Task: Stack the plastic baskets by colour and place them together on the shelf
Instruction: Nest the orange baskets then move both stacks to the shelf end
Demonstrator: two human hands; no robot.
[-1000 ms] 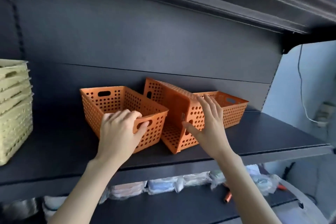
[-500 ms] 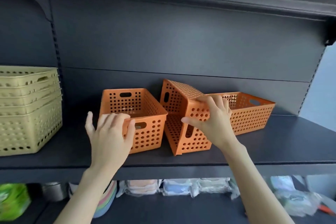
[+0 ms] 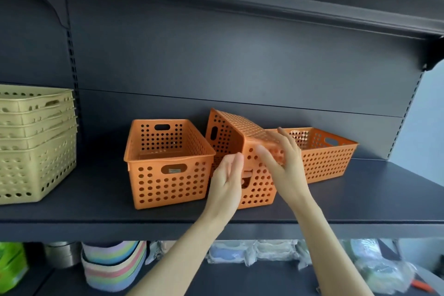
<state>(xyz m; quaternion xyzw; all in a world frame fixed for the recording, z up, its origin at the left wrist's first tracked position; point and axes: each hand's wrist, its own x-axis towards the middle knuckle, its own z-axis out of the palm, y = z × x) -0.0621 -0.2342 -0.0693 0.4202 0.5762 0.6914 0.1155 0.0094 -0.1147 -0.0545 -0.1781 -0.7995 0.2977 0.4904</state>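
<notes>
1 orange basket [image 3: 240, 125] tipped sideways, mouth facing left, long axis front-to-back

Readable text: none.
Pale label [image 3: 174, 170] in front handle slot of left orange basket [image 3: 168, 187]; print too blurred.

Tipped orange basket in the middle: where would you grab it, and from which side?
The tipped basket lies on its side, mouth facing left, leaning against the low basket. Probably best from the front: grip its near end wall at the handle slot, which faces you.
</notes>
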